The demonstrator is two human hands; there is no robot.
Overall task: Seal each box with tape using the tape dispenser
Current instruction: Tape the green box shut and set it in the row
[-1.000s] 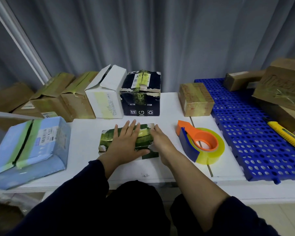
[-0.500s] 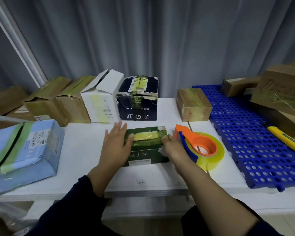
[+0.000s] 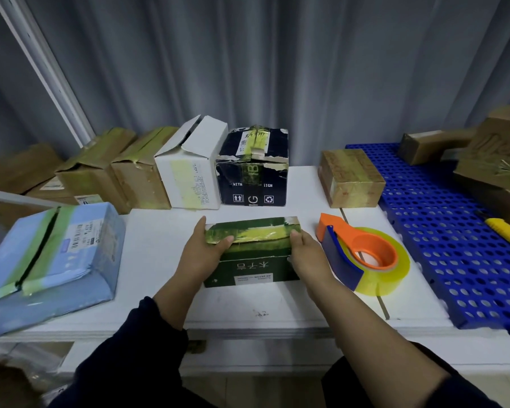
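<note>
Head view: a white table [image 3: 159, 240] seen from above, boxes lined along its back against a grey curtain [image 3: 277, 69].
Blue box [image 3: 50, 260]: far left, over the table's near corner, yellowish tape along its top seam. It looks sealed and put aside.
Brown boxes [image 3: 100, 169]: back left, side by side, tape over their tops.
White box [image 3: 189, 169]: next in the row, top flap standing open, so by my judgement it wants sealing.
Black box [image 3: 252, 169]: right of the white one, touching it, torn top edge, tape across the lid.
Left hand [image 3: 202, 254]: clamped on the green box's left end, thumb over the top front edge and fingers round the far side, to steady it.
Green box [image 3: 253, 251]: centre of the table, between both hands, a yellow tape strip along its top. It is held square, probably to check or press that strip.
Right hand [image 3: 309, 257]: grips the right end, thumb on the top edge; its other fingers are hidden behind the box.
Dispenser [image 3: 362, 257]: orange and blue, on its side just right of the right hand, untouched but within easy reach.
Small box [image 3: 351, 179]: brown, behind the dispenser, well taped.
Mat [image 3: 454, 245]: blue, perforated, far right, with more brown boxes and a yellow knife [image 3: 504, 231] on it.
</note>
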